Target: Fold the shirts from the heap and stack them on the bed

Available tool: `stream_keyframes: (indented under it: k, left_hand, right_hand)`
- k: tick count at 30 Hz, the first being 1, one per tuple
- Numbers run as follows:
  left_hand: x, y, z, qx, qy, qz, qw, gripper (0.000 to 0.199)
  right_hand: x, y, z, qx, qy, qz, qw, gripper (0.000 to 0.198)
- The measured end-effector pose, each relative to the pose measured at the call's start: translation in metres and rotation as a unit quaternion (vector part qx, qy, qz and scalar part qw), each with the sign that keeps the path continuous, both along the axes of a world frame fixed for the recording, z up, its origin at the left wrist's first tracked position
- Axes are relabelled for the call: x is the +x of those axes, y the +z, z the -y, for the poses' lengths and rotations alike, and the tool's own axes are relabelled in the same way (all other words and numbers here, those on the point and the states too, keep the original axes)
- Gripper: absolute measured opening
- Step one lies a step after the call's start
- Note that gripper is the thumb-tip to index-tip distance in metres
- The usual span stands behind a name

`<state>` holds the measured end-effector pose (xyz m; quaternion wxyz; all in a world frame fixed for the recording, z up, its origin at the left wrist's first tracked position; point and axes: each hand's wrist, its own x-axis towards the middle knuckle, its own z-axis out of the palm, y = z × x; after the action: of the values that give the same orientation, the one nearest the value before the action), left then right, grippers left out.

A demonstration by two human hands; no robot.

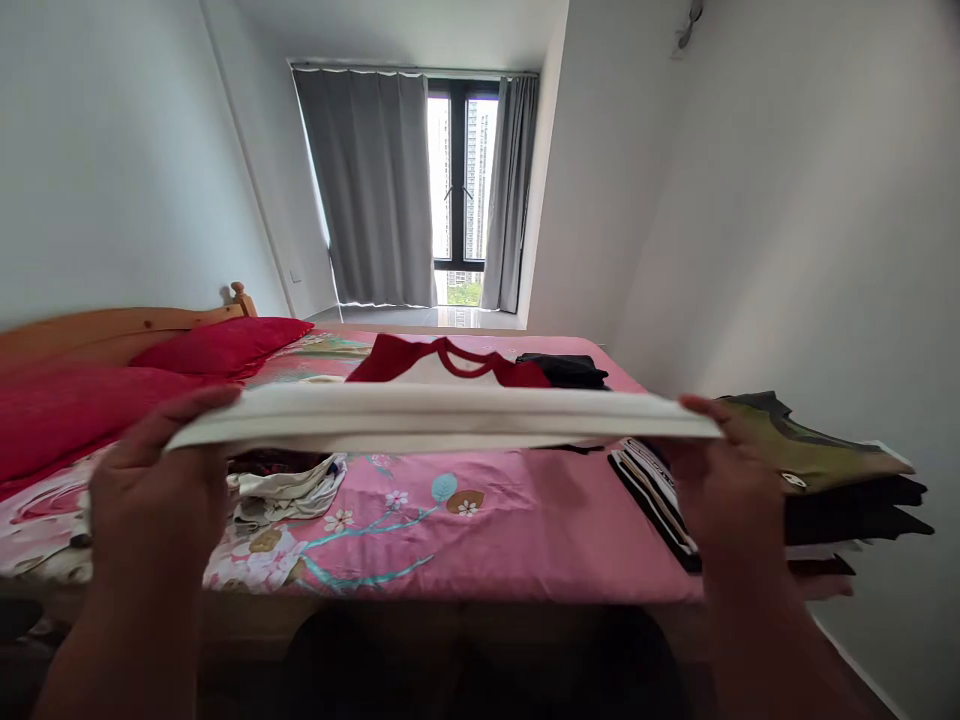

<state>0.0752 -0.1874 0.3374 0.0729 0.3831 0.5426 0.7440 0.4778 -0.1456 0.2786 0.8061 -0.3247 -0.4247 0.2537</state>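
Observation:
A white T-shirt with red shoulders and a red neckband is stretched level above the bed. Its near white edge runs taut between my hands, while the neckband lies beyond it, toward the window. My left hand is closed on the left end, thumb on top and fingers beneath. At the right end my right hand pinches the same edge. Whether the far part of the shirt touches the bed is hidden behind the white edge. Below my left hand lies a crumpled pile of light and dark clothes.
Folded clothes and an olive-topped stack sit along the bed's right side. Black folded cloth lies farther back. Red pillows rest by the wooden headboard. The pink flowered sheet covers the bed.

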Motion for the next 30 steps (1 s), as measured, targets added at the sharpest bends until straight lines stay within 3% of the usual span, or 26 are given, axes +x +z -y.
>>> stream_keyframes:
  k: [2,4,7,10,13,17,20,22,24,27,30]
  left_hand:
    - [-0.03,-0.039,-0.009,-0.112,-0.047,0.011,0.993,0.044]
    - [-0.062,-0.088,-0.021,-0.221,-0.134,0.014,0.966,0.044]
    - [-0.098,-0.166,-0.031,-0.35,-0.188,-0.009,0.918,0.041]
    - [-0.113,-0.231,-0.022,-0.449,-0.186,-0.056,0.872,0.04]
    - [-0.118,-0.274,-0.008,-0.517,-0.174,-0.114,0.83,0.04]
    - [-0.112,-0.294,-0.006,-0.563,-0.143,-0.222,0.783,0.04]
    - [-0.079,-0.288,-0.013,-0.505,-0.094,-0.347,0.785,0.046]
    - [-0.036,-0.279,-0.014,-0.415,-0.121,-0.404,0.806,0.049]
    - [0.02,-0.27,-0.012,-0.336,-0.222,-0.411,0.818,0.049]
    - [0.104,-0.264,-0.008,-0.282,-0.342,-0.429,0.787,0.057]
    - [0.157,-0.27,-0.017,-0.294,-0.364,-0.456,0.757,0.066]
  right_hand:
    - [-0.004,-0.05,0.001,-0.119,0.03,0.05,0.991,0.032]
    - [-0.007,-0.105,0.004,-0.222,0.064,0.116,0.966,0.034]
    - [-0.014,-0.176,0.018,-0.302,0.09,0.228,0.921,0.035]
    - [-0.022,-0.219,0.039,-0.342,0.089,0.292,0.889,0.038]
    - [-0.028,-0.24,0.054,-0.377,0.085,0.301,0.872,0.041]
    - [-0.03,-0.242,0.057,-0.381,0.076,0.304,0.87,0.038]
    - [-0.034,-0.235,0.052,-0.38,0.062,0.314,0.868,0.04]
    - [-0.039,-0.232,0.048,-0.376,0.048,0.317,0.87,0.042]
    - [-0.046,-0.23,0.044,-0.366,0.036,0.316,0.874,0.043]
    - [-0.054,-0.228,0.041,-0.354,0.038,0.313,0.88,0.043]
    - [-0.057,-0.222,0.043,-0.331,0.06,0.32,0.886,0.041]
